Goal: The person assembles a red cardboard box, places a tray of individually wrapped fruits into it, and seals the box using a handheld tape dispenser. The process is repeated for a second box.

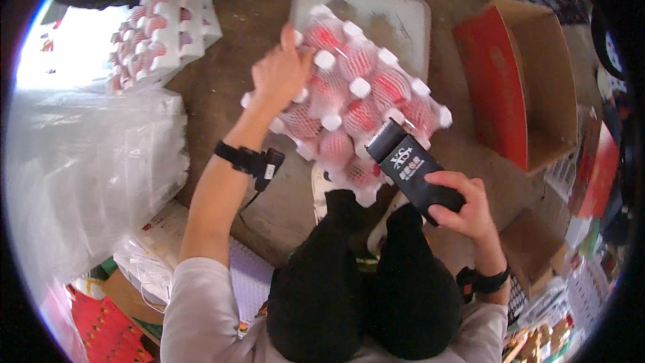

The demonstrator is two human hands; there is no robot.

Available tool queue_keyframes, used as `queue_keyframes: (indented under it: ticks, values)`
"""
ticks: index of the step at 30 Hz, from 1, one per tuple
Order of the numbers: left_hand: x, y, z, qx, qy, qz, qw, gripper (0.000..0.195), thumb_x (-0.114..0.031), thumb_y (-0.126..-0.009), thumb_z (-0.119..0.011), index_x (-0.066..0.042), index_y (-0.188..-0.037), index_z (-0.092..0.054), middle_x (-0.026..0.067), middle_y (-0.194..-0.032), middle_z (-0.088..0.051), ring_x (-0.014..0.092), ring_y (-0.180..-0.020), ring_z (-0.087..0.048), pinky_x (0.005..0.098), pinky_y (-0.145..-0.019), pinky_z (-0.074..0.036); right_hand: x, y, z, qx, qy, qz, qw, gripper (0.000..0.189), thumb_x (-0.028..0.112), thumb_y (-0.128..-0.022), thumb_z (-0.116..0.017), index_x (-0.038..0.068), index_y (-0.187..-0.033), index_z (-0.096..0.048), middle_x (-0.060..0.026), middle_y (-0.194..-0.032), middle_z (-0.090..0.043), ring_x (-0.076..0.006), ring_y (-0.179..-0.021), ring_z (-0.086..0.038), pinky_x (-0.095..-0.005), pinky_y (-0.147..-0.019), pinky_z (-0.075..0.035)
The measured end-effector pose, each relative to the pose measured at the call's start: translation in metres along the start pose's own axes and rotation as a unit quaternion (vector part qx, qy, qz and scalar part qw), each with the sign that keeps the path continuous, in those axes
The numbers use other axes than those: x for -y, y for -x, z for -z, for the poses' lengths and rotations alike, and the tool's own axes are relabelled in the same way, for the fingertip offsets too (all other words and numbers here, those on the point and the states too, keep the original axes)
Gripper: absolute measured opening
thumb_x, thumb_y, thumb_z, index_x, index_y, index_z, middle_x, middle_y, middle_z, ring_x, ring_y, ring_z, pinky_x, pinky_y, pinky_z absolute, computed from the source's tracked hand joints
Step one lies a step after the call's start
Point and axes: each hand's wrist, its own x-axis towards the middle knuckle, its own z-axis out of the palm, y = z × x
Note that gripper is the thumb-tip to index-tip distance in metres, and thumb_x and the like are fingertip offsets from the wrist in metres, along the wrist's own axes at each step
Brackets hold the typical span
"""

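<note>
In front of my knees is a white foam fruit tray [360, 87] with raised pegs. It holds several red-and-white fruits [390, 86] in foam nets, and glossy highlights suggest clear film over them. My left hand [283, 71] lies over the tray's left side, fingers towards its far corner; fingertips partly hidden, so its grip is unclear. My right hand [466, 205] is closed around a black hand-held tool [415, 171], shaped like a hair clipper, with a toothed metal edge. The toothed end overlaps the tray's near right side; contact cannot be judged.
A white-topped platform [408, 15] is beyond the tray. An opened red cardboard box [499, 91] lies at right. At left, filled foam trays [156, 35] are stacked beyond plastic-wrapped goods [95, 176]. A cable [247, 204] hangs from my left wrist device.
</note>
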Motion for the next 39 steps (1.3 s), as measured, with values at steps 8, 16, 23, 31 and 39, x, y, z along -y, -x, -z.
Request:
queue_keyframes:
  ticks: [8, 16, 23, 31, 39]
  values:
    - [-0.001, -0.005, 0.001, 0.042, -0.037, 0.035, 0.998, 0.063, -0.047, -0.095, -0.039, -0.014, -0.146, -0.020, 0.0220, -0.106, -0.067, 0.044, -0.093, -0.064, 0.0539, -0.082, -0.047, -0.004, 0.112, 0.041, -0.041, 0.115, -0.030, 0.992, 0.042, 0.018, -0.068, -0.076, 0.008, -0.108, -0.068, -0.0118, -0.088, -0.071, -0.0225, -0.071, -0.070, -0.0296, -0.066, -0.054]
    - [-0.029, 0.017, 0.010, -0.200, -0.076, -0.262, 0.941, 0.046, -0.019, -0.085, -0.058, -0.012, -0.130, -0.050, 0.0181, -0.126, -0.053, 0.034, -0.118, -0.051, 0.0451, -0.097, -0.041, -0.071, 0.056, -0.005, -0.030, -0.019, -0.239, 0.970, 0.037, 0.019, -0.076, -0.069, 0.012, -0.112, -0.064, -0.0078, -0.071, -0.066, -0.0142, -0.050, -0.063, -0.0267, -0.055, -0.052]
    - [-0.155, 0.131, -0.016, 0.150, -0.261, -0.694, 0.654, 0.043, -0.037, -0.079, -0.064, -0.003, -0.105, -0.071, 0.0115, -0.113, -0.066, 0.023, -0.120, -0.054, 0.0377, -0.118, -0.019, -0.105, 0.034, -0.006, -0.113, -0.137, -0.259, 0.949, 0.031, 0.017, -0.082, -0.064, 0.008, -0.112, -0.062, -0.0049, -0.080, -0.063, -0.0093, -0.054, -0.055, -0.0257, -0.048, -0.046]
    - [-0.147, 0.122, -0.014, 0.272, 0.222, -0.474, 0.807, 0.027, -0.035, -0.089, -0.058, -0.009, -0.086, -0.064, 0.0012, -0.081, -0.063, 0.016, -0.079, -0.061, 0.0363, -0.097, -0.044, -0.087, 0.148, 0.005, -0.320, -0.138, -0.074, 0.934, 0.048, 0.030, -0.076, -0.069, 0.001, -0.113, -0.059, -0.0093, -0.105, -0.058, -0.0164, -0.091, -0.058, -0.0266, -0.070, -0.048]
    - [-0.112, 0.153, 0.052, 0.458, 0.692, 0.120, 0.545, 0.033, -0.039, -0.098, -0.052, -0.009, -0.108, -0.063, -0.0011, -0.101, -0.065, 0.010, -0.089, -0.059, 0.0291, -0.078, -0.048, -0.061, 0.110, -0.017, -0.139, -0.212, 0.023, 0.967, 0.051, 0.032, -0.062, -0.081, 0.003, -0.101, -0.064, -0.0100, -0.092, -0.063, -0.0194, -0.081, -0.061, -0.0315, -0.073, -0.048]
